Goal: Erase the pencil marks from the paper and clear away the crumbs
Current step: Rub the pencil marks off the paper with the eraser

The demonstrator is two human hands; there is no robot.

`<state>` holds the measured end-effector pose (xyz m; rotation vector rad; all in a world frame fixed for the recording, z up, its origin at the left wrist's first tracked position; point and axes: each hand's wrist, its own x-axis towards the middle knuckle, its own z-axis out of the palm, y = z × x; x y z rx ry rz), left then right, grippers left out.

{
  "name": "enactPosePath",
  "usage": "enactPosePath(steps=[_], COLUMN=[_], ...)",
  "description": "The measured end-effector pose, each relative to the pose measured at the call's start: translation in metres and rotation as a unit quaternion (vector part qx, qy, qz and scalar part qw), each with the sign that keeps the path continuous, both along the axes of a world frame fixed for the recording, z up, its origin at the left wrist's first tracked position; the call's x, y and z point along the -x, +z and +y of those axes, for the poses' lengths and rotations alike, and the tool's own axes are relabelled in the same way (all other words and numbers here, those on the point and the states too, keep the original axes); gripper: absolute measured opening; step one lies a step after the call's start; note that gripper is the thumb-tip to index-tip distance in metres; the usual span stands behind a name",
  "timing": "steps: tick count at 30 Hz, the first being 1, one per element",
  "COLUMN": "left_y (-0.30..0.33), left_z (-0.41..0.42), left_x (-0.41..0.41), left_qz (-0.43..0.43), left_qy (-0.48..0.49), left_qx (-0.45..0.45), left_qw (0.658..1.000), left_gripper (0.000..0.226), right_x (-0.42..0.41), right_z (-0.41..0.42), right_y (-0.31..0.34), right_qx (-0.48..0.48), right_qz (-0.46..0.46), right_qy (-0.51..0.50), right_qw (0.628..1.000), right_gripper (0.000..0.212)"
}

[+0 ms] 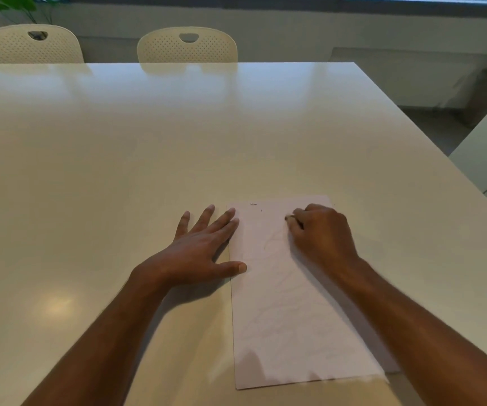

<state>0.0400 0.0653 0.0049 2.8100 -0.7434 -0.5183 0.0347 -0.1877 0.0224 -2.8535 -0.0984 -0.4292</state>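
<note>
Paper: a pale sheet (pixel 292 303) lies flat on the counter (pixel 119 159), near its front edge and right of centre, long side running away from the person.
Pencil marks: faint lines show across the middle and lower part of the sheet; a short dark stroke (pixel 253 204) and a tiny speck beside it sit at the far edge.
Left hand: the left hand (pixel 204 250) lies flat with fingers spread wide; the fingertips (pixel 233 221) and thumb overlap the sheet's left edge, pinning it down.
Right hand: the right hand (pixel 322 232) rests on the far right part of the sheet, fingers curled tight round something small at their tips.
Eraser: only a pale nub (pixel 288 218) shows between the curled fingers; most likely the eraser, but too hidden and blurred to be sure.
Crumbs: none can be made out clearly on the sheet or the counter.
Step in hand: rubbing out marks in the upper part of the sheet, judging by the pinned edge and the pressed-down grip.
Progress: probably partway, since faint lines and the dark stroke remain.
Next move: short strokes worked toward the dark stroke and the faint lines, with the left hand holding firm so the thin sheet does not wrinkle or slide; sweeping crumbs off comes afterwards.
Background: two cream chairs (pixel 188 45) stand at the far side.
</note>
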Motion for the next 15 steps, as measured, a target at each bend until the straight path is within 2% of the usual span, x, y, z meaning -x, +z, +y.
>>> enactPosePath(steps=[2,5,6,10,12,15], left_y=[0.0,0.001,0.002,0.0,-0.001,0.0], left_z=[0.0,-0.002,-0.002,-0.001,-0.001,-0.001], left_x=[0.0,0.0,0.0,0.0,-0.001,-0.001], left_qz=[0.003,0.006,0.005,0.003,0.003,0.003], left_qy=[0.001,0.004,0.006,0.001,0.002,0.007], left_qx=[0.001,-0.006,-0.007,-0.005,-0.009,-0.011], left_qw=[1.0,1.0,1.0,1.0,1.0,1.0], left_gripper=[0.114,0.106,0.104,0.106,0.107,0.104], right_x=[0.009,0.035,0.033,0.0,0.009,0.036], right_z=[0.012,0.032,0.028,-0.008,0.004,0.029], right_y=[-0.002,-0.003,-0.001,0.001,-0.001,-0.005], right_qx=[0.008,-0.001,-0.001,0.008,0.014,-0.004], right_qz=[-0.012,0.021,0.025,-0.005,-0.011,0.022], right_qy=[0.03,0.128,0.124,-0.004,0.021,0.118], right_qw=[0.999,0.991,0.992,1.0,1.0,0.993], right_gripper=[0.023,0.027,0.028,0.028,0.022,0.023])
